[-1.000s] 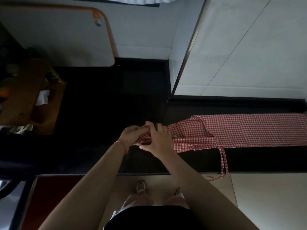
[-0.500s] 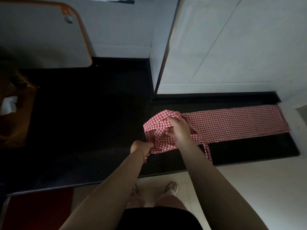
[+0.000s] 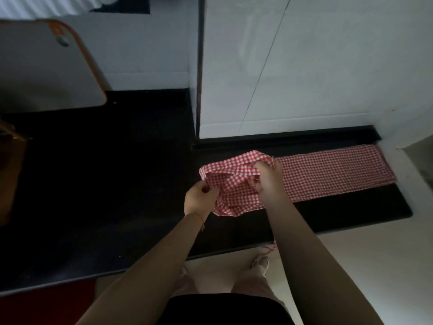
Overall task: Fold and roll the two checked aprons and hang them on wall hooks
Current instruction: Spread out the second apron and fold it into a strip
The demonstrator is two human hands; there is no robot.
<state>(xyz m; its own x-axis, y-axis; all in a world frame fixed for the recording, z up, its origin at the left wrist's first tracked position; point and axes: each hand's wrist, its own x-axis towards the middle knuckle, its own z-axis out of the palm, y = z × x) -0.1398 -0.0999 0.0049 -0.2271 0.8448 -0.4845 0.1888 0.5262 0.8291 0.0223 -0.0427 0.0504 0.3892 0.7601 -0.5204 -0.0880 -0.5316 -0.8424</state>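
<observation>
A red-and-white checked apron (image 3: 328, 172) lies folded into a long strip on the black countertop (image 3: 117, 195), reaching right to the wall. Its left end is lifted and bunched into a loose fold. My left hand (image 3: 200, 200) pinches the near left edge of that bunch. My right hand (image 3: 267, 181) grips the cloth at the top of the fold, fingers curled into it. A thin apron tie (image 3: 269, 248) dangles over the counter's front edge. I see only one apron and no wall hooks.
White tiled wall (image 3: 304, 66) rises behind the counter, with a dark vertical corner strip (image 3: 200, 66). A grey board with an orange rim (image 3: 46, 66) leans at the back left. Brown wooden items (image 3: 9, 172) sit at the far left. My feet stand on pale floor below.
Both hands have turned the apron's left end over to the right, forming a bigger bunched fold. The view shifted left, so the strip's right end now shows at the wall.
</observation>
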